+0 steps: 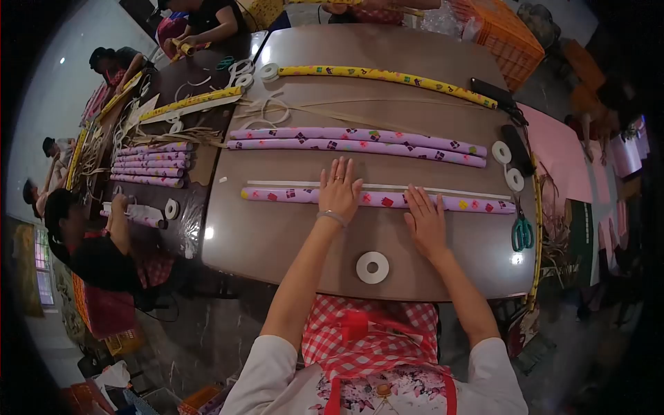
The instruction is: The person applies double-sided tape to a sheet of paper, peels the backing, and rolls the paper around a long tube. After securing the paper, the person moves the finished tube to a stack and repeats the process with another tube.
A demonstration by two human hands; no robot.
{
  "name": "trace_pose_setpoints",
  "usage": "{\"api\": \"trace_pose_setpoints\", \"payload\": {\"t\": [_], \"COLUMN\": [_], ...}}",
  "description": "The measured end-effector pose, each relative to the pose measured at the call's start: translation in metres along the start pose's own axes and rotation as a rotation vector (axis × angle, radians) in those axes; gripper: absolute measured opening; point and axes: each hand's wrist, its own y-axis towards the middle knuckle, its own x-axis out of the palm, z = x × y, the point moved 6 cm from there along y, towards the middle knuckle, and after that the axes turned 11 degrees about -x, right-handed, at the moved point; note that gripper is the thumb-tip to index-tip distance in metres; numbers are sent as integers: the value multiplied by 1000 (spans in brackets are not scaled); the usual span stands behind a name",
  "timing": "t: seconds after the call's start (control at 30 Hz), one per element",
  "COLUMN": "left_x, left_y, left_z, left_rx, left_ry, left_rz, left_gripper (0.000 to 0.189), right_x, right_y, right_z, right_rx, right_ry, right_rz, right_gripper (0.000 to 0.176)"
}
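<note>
A purple patterned roll of wrapping paper (287, 196) lies crosswise on the table in front of me, with a pale strip (277, 185) running along its far side. My left hand (339, 190) rests flat on the roll left of its middle, fingers stretched out and pointing away. To the right of the middle, my right hand (425, 218) lies over the same roll with its fingers extended. A white tape roll (373, 268) sits near the table's front edge, between my forearms. Teal-handled scissors (521, 232) lie at the roll's right end.
Two purple rolls (360, 145) lie side by side farther back, and a yellow roll (387, 76) lies beyond them. Tape rolls (514, 179) and a black object (517, 149) are at right. Co-workers sit around the left table (197, 211); an orange crate (508, 38) stands behind.
</note>
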Motion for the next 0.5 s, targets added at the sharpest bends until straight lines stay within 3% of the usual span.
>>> {"api": "trace_pose_setpoints", "payload": {"t": [0.2,0.5], "left_x": [3,-18], "left_y": [2,12], "left_z": [-4,-17], "left_rx": [13,-63], "left_ry": [8,-563], "left_rz": [-24,-75], "left_gripper": [57,56], "right_x": [3,1], "right_y": [0,3], "right_z": [2,3], "right_rx": [4,-7], "right_ry": [36,35], "right_rz": [50,46], "right_gripper": [47,46]}}
